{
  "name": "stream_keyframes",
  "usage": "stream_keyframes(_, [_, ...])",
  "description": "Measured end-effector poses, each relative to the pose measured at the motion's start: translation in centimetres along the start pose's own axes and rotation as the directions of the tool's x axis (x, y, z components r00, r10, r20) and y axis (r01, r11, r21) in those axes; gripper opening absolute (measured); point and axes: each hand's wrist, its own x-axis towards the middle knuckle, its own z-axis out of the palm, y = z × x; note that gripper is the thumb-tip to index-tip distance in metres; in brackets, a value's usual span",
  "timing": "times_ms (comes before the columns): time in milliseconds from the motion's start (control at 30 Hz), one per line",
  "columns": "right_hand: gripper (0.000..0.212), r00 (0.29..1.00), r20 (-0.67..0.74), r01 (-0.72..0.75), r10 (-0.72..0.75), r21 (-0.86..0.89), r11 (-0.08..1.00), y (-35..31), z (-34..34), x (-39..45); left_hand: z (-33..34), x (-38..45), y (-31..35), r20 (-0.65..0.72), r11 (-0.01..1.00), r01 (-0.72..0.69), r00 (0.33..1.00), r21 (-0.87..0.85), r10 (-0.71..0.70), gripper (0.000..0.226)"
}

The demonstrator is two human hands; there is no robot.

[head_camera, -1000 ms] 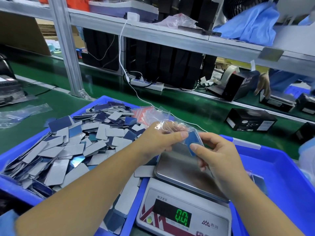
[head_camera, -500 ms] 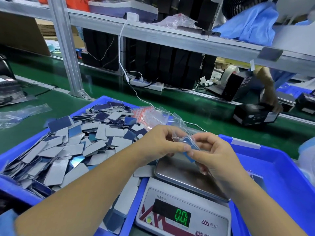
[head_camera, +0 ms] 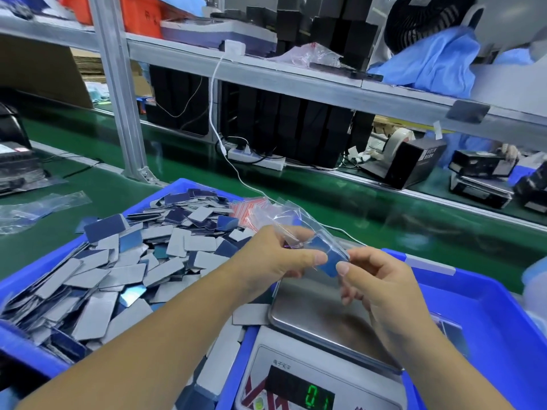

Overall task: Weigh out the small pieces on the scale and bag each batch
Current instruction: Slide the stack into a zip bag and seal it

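A clear plastic bag (head_camera: 299, 224) with blue pieces (head_camera: 331, 257) inside hangs above the scale's steel pan (head_camera: 319, 315). My left hand (head_camera: 275, 258) pinches the bag from the left with thumb and fingers. My right hand (head_camera: 376, 279) pinches its lower right corner. The scale (head_camera: 296, 389) shows 0.1 on its green display, and nothing lies on the pan. A heap of small grey and blue rectangular pieces (head_camera: 118, 261) fills the blue tray (head_camera: 17, 350) on the left.
A second blue tray (head_camera: 488, 321) stands right of the scale. A stack of red-striped bags (head_camera: 245, 210) lies at the back of the heap. A white cable (head_camera: 231, 161) runs to a power strip. Another person's hand (head_camera: 509, 150) works across the green belt (head_camera: 355, 208).
My hands have drawn closer together on the bag and turned it, so the blue pieces sit between both thumbs. The display has gone from 0.0 to 0.1. The camera has tilted slightly.
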Motion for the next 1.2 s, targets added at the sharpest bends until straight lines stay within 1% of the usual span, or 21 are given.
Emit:
stream_keyframes(67, [0.011, 1.0, -0.012, -0.003, 0.003, 0.036, 0.999, -0.1, 0.2, 0.0, -0.1, 0.0, -0.1, 0.043, 1.0, 0.03, 0.999, 0.007, -0.03, 0.018])
stream_keyframes(133, [0.018, 1.0, -0.006, -0.004, 0.004, 0.026, 1.0, 0.0, 0.5, -0.1, 0.1, -0.1, -0.1, 0.126, 0.999, 0.04, 0.991, 0.028, -0.043, 0.014])
stream_keyframes(167, [0.022, 1.0, -0.008, -0.006, 0.007, 0.018, 1.0, 0.1, 0.6, -0.1, 0.2, 0.0, -0.2, 0.135, 0.999, 0.041, 0.99, 0.026, -0.045, 0.014])
stream_keyframes(300, [0.02, 0.998, -0.012, -0.053, 0.054, 0.065, 0.996, 0.1, 0.7, -0.1, 0.3, 0.2, -0.6, 0.065, 1.0, -0.007, 0.998, 0.003, 0.007, 0.011])
stream_keyframes(367, [0.018, 0.999, -0.003, -0.042, 0.043, 0.059, 0.997, -0.1, 0.5, 0.1, 0.2, 0.4, -0.8, 0.026, 0.999, -0.037, 0.999, -0.002, 0.037, 0.015])
stream_keyframes(400, [0.02, 1.0, 0.001, -0.028, 0.028, 0.037, 0.999, -0.2, 0.5, 0.1, 0.2, 0.4, -0.8, 0.016, 0.999, -0.05, 0.999, 0.005, 0.05, 0.01])
stream_keyframes(467, [0.028, 1.0, 0.008, -0.005, 0.005, 0.01, 1.0, -0.3, 0.5, 0.0, 0.3, 0.4, -0.9, 0.034, 0.998, -0.064, 0.997, 0.0, 0.064, 0.009])
stream_keyframes(500, [0.029, 1.0, 0.007, -0.003, 0.003, 0.015, 1.0, -0.3, 0.6, -0.1, 0.4, 0.5, -1.0, 0.045, 0.998, -0.062, 0.997, -0.018, 0.063, 0.015])
stream_keyframes(567, [0.025, 1.0, -0.004, -0.019, 0.019, 0.061, 0.998, -0.3, 0.8, -0.2, 0.6, 0.5, -1.1, 0.065, 0.998, -0.06, 0.996, -0.014, 0.061, 0.027])
stream_keyframes(633, [0.02, 0.999, -0.019, -0.04, 0.043, 0.123, 0.992, 0.0, 1.0, -0.3, 0.7, 0.5, -1.2, 0.077, 0.997, -0.07, 0.995, 0.023, 0.068, 0.026])
stream_keyframes(667, [0.017, 0.998, -0.006, -0.054, 0.055, 0.154, 0.987, 0.0, 1.1, -0.4, 0.8, 0.5, -1.2, 0.082, 0.997, -0.073, 0.994, 0.033, 0.07, 0.025])
stream_keyframes(733, [0.011, 0.993, 0.089, -0.098, 0.081, 0.21, 0.973, 0.0, 1.2, -0.6, 0.9, 0.4, -1.3, 0.07, 0.998, -0.067, 0.995, 0.017, 0.066, 0.021])
stream_keyframes(767, [0.014, 0.984, 0.149, -0.126, 0.093, 0.227, 0.966, -0.1, 1.2, -0.7, 0.9, 0.4, -1.5, 0.048, 0.998, -0.056, 0.997, 0.007, 0.056, 0.018])
stream_keyframes(833, [0.026, 0.963, 0.237, -0.182, 0.127, 0.229, 0.956, -0.2, 0.9, -0.8, 0.7, 0.4, -1.5, 0.011, 0.999, -0.037, 0.999, 0.0, 0.037, 0.012])
stream_keyframes(900, [0.025, 0.959, 0.248, -0.191, 0.135, 0.215, 0.958, -0.3, 0.7, -0.7, 0.8, 0.3, -1.5, 0.015, 0.999, -0.052, 0.999, 0.005, 0.052, 0.01])
stream_keyframes(967, [0.016, 0.978, 0.171, -0.151, 0.123, 0.161, 0.975, -0.5, 0.9, -0.6, 1.0, 0.0, -1.4, 0.048, 0.998, -0.058, 0.997, 0.027, 0.057, 0.014])
stream_keyframes(1067, [0.019, 0.999, -0.023, -0.025, 0.026, 0.038, 0.999, -0.6, 0.6, -0.2, 1.2, -0.4, -1.0, 0.056, 0.993, -0.032, 0.998, 0.113, 0.026, 0.041])
stream_keyframes(1100, [0.013, 0.997, -0.071, 0.021, -0.022, -0.014, 1.0, -0.7, 0.3, 0.0, 1.1, -0.2, -1.1, 0.07, 0.989, -0.035, 0.997, 0.146, 0.025, 0.043])
stream_keyframes(1133, [0.005, 0.992, -0.099, 0.064, -0.071, -0.076, 0.995, -0.9, 0.1, 0.1, 1.0, 0.0, -1.0, 0.081, 0.988, -0.042, 0.996, 0.147, 0.03, 0.041])
stream_keyframes(1200, [0.013, 0.975, -0.112, 0.16, -0.192, -0.247, 0.956, -0.8, -0.6, 0.2, 0.8, 0.4, -1.1, 0.077, 0.988, -0.077, 0.995, 0.134, 0.067, 0.036])
